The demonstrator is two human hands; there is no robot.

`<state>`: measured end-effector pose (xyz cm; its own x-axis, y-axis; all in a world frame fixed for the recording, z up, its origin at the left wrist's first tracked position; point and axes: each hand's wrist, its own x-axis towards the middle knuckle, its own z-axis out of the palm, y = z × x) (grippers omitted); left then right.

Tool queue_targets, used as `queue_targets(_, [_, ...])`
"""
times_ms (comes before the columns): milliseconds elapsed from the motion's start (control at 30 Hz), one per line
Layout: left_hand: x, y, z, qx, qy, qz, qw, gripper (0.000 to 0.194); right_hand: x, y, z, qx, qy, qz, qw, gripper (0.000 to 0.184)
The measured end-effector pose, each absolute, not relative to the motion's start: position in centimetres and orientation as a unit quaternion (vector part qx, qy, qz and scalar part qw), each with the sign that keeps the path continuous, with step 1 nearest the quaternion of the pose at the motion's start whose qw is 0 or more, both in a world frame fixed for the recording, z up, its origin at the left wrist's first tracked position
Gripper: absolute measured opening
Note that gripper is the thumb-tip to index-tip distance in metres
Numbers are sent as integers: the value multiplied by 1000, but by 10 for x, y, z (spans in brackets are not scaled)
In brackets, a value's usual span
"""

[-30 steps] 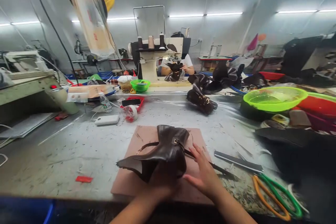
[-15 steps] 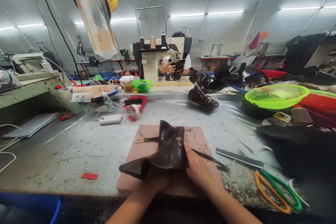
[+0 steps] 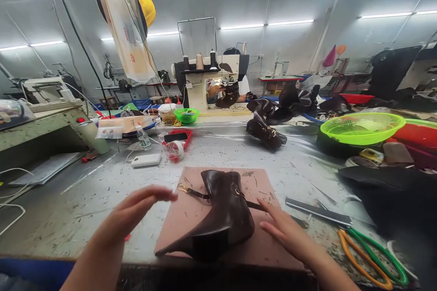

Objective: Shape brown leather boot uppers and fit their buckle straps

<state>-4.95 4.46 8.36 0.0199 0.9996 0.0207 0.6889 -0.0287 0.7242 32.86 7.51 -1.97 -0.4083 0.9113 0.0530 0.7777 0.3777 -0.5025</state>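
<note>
A dark brown leather boot upper (image 3: 225, 213) lies on a pinkish board (image 3: 259, 184) in front of me. Across it runs a narrow strap (image 3: 198, 194), with a gold buckle (image 3: 182, 188) at its left end. My left hand (image 3: 145, 204) hovers left of the upper, fingers stretched toward the buckle and holding nothing. To the right, my right hand (image 3: 285, 229) has thumb and fingers apart. Its fingertips are at the strap's right part; whether they touch it I cannot tell.
Scissors (image 3: 365, 254) with orange and green handles lie at right, beside a dark strip (image 3: 319, 211). Further back are stitched boot uppers (image 3: 266, 132), a lime basket (image 3: 363, 128), a red tray (image 3: 186, 136) and a white power bank (image 3: 146, 160). A co-worker sits behind a sewing machine (image 3: 196, 86).
Both hands have come off the upper, the left one from beneath it out to the left. The upper now lies flatter and nearer me. The buckle end of the strap has shifted slightly.
</note>
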Motion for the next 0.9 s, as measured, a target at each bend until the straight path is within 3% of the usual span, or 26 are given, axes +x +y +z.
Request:
queue_targets(133, [-40, 99, 44, 679, 680, 185, 207, 41, 360, 81, -47, -642, -747, 131, 113, 39])
queue_targets(233, [-31, 116, 13, 701, 673, 149, 183, 34, 370, 79, -54, -664, -728, 153, 73, 32])
queue_targets(400, [-36, 113, 17, 705, 679, 81, 190, 14, 380, 83, -33, -639, -730, 209, 119, 18])
queue_targets(500, [-42, 111, 39, 690, 676, 49, 255, 24, 387, 97, -13, -605, -686, 349, 204, 21])
queue_targets(600, [-40, 110, 62, 659, 610, 60, 435, 34, 381, 115, 9, -531, -597, 509, 321, 29])
queue_targets(700, [-26, 112, 78, 598, 502, 156, 605, 33, 357, 134, 29, -434, -556, 575, 415, 27])
queue_targets(800, [-5, 114, 84, 563, 400, 220, 689, 47, 320, 147, 48, -324, -591, 606, 422, 34])
queue_targets(900, [15, 114, 83, 622, 396, 235, 633, 38, 288, 151, 67, -289, -667, 581, 366, 33])
